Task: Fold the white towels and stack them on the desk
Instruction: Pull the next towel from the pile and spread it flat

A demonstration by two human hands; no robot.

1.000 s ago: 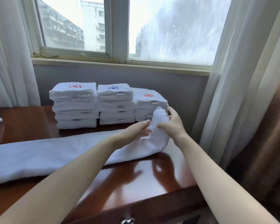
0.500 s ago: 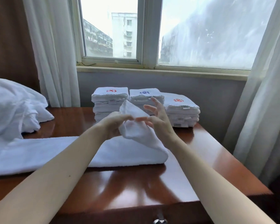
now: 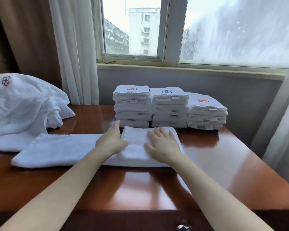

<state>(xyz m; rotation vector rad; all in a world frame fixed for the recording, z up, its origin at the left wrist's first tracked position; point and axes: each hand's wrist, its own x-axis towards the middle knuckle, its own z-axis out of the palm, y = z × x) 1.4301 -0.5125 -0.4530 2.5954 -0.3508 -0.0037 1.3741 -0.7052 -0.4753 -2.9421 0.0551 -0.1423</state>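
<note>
White towel (image 3: 65,149): a long terry strip lying across the desk under both my hands. Its right end is now doubled over flat, where half a second ago I held that end up in the air between my hands.
Right hand (image 3: 162,144): palm down, fingers straight and slightly spread, pressing on the folded-over flap. Before, it was raised with the fingers fanned.
Left hand (image 3: 111,140): just beside my right, fingers straight, laid against the flap's left edge. It is slightly blurred and grips nothing, though earlier it was pinching the lifted end.
Hands: close but not touching, both flat on the cloth.
Folded stacks (image 3: 169,107): three piles side by side just beyond my fingertips. The one past my right hand is lower, and the top edges are scalloped.
Emblems: stitched pinwheel flowers on the top towels, red beyond my left hand, blue in the middle, red-orange beyond my right.
Tags: small white labels on the stack fronts, with print too small to read.
Loose heap (image 3: 23,105): crumpled white towels well out past my left hand, with a dark pinwheel emblem on top.
Desk (image 3: 157,189): glossy red-brown wood that mirrors the window light.
Knob (image 3: 183,227): shiny metal, on the desk front between my forearms.
</note>
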